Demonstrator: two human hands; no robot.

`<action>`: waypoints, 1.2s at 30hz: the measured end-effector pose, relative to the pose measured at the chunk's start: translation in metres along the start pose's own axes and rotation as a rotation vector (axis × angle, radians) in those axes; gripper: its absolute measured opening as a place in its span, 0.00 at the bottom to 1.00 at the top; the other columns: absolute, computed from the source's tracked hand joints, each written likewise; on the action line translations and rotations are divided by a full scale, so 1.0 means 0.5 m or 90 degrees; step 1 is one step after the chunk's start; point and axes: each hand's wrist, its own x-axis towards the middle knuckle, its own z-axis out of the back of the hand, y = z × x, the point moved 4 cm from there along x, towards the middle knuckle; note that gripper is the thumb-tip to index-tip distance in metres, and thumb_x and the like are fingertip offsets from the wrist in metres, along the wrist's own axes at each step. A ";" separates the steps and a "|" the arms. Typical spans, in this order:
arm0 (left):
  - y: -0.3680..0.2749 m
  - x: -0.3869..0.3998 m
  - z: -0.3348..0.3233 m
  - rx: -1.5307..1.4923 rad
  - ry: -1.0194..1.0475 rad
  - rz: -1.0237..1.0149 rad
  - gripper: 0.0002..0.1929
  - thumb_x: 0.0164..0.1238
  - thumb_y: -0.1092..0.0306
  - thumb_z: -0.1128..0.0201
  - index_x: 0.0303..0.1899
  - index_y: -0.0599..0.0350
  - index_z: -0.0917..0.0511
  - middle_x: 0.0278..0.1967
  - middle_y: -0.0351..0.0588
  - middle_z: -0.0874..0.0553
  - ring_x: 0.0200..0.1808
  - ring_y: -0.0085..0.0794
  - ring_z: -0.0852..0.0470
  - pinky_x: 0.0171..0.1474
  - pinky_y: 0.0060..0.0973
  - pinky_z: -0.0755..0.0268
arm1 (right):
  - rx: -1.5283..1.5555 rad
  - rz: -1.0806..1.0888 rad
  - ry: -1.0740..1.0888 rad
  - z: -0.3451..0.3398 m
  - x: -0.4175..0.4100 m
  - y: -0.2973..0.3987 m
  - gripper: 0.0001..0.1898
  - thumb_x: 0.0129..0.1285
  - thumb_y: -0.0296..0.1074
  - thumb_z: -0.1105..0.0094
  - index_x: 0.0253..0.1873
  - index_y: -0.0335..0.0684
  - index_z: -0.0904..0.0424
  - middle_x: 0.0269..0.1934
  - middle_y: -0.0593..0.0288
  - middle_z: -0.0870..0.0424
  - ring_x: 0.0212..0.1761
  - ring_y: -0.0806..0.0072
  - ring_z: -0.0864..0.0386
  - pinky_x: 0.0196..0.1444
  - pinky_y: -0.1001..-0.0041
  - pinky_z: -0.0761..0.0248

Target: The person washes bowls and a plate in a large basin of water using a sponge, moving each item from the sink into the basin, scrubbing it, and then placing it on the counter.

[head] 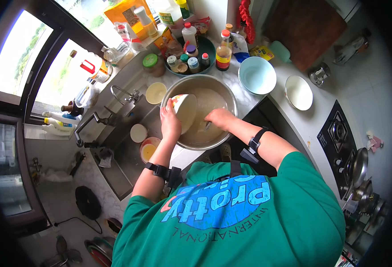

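Note:
A large stainless steel basin [232,95] of cloudy liquid stands on the corner of the marble counter. My left hand [170,120] grips the rim of a white bowl [186,111] with a coloured pattern outside, tilted inside the basin at its left. Over the basin's right half, my right hand [221,119] is closed on a metal utensil [208,125], whose lower end is hidden in the liquid. A cream bowl [156,93] stands just left of the basin.
At left, the sink [120,173] holds a pink-rimmed bowl [149,150] and a white bowl [138,133]. Behind the basin are a tray of seasoning jars [212,50] and a sauce bottle [223,51]. Light-blue bowls [257,75], a white bowl [298,92] and a gas hob [337,140] lie right.

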 end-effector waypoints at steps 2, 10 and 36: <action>-0.013 -0.013 0.005 0.066 -0.038 -0.124 0.39 0.56 0.83 0.44 0.72 0.45 0.43 0.67 0.62 0.40 0.66 0.59 0.35 0.65 0.45 0.33 | -0.078 -0.018 -0.015 -0.009 -0.007 -0.010 0.21 0.53 0.24 0.44 0.53 0.46 0.18 0.50 0.55 0.17 0.58 0.57 0.24 0.55 0.63 0.28; -0.008 -0.050 0.084 0.151 -0.156 -0.504 0.39 0.50 0.83 0.39 0.68 0.40 0.33 0.65 0.57 0.35 0.66 0.54 0.33 0.65 0.42 0.31 | -0.011 -0.114 -0.250 0.084 -0.021 0.030 0.42 0.52 0.23 0.37 0.73 0.49 0.43 0.64 0.47 0.29 0.65 0.54 0.30 0.64 0.61 0.33; 0.064 0.001 -0.102 -0.642 0.197 0.315 0.22 0.64 0.52 0.36 0.51 0.60 0.22 0.43 0.46 0.16 0.38 0.31 0.16 0.40 0.28 0.22 | 0.628 -0.245 -0.439 0.012 0.010 0.031 0.27 0.60 0.26 0.53 0.66 0.33 0.36 0.54 0.46 0.20 0.58 0.59 0.23 0.63 0.67 0.35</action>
